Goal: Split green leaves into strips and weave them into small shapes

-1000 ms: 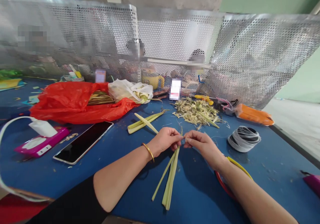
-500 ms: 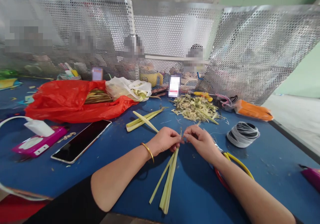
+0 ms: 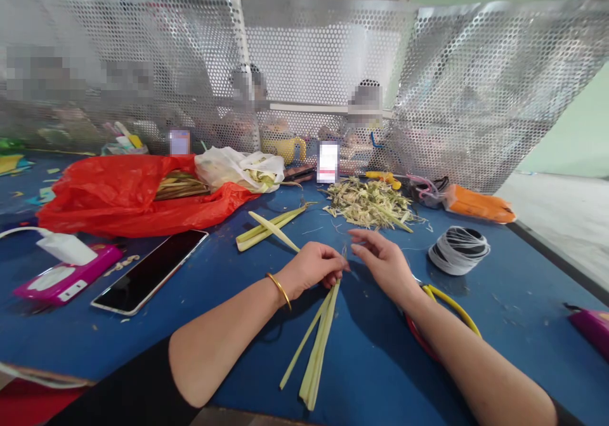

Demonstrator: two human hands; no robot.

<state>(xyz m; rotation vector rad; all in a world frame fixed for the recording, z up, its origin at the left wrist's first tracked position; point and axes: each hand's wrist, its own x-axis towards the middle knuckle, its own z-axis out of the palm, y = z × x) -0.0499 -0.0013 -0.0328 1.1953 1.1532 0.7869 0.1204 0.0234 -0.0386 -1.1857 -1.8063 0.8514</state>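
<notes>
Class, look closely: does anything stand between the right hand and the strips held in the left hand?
Nothing visible blocks the gap from the right hand to the strips. The left hand covers only the part it pinches; any fine thread there is too small to tell.

Left forearm point(image 3: 228, 334) runs up from the lower left towards the middle, and the left hand point(image 3: 314, 266) is pinching, thumb up against the forefinger, other fingers kinda curled under. Right forearm point(image 3: 476, 353) slants up from the lower right, with the right hand point(image 3: 384, 265) near the left one but not touching, fingers loosely bent, thumb tip apart from the forefinger.
</notes>
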